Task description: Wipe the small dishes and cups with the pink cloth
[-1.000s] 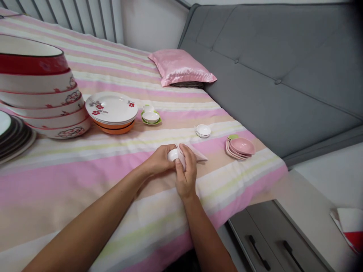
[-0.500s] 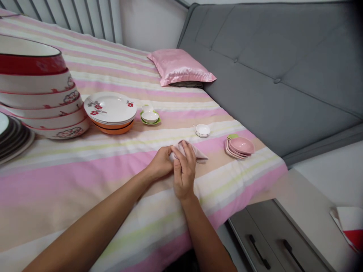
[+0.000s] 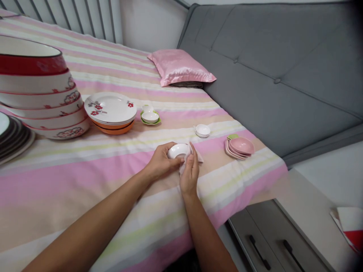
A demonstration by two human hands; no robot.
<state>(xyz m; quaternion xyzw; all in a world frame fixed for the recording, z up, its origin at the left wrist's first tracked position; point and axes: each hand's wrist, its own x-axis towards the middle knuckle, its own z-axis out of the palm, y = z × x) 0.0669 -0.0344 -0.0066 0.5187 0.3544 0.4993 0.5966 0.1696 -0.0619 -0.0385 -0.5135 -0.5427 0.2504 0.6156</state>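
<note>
A small white dish is gripped at its left side by my left hand, the thumb along its near edge. My right hand is closed on a pale pink cloth, which it presses around the right rim of the dish. Both hands are just above the striped bedsheet. Just beyond them lies a short stack of small white dishes. To the right sits a stack of pink dishes with a green one partly showing.
On the left stand tall stacked bowls, dark-edged plates and flowered white plates over orange bowls. Small green and white dishes sit mid-bed. Behind are a pink pillow and grey headboard; a drawer cabinet stands right.
The cloth covered the dish before; now the white dish shows. My right hand has shifted with the cloth slightly right and toward me, to the rim. The left hand stays nearly in place.
</note>
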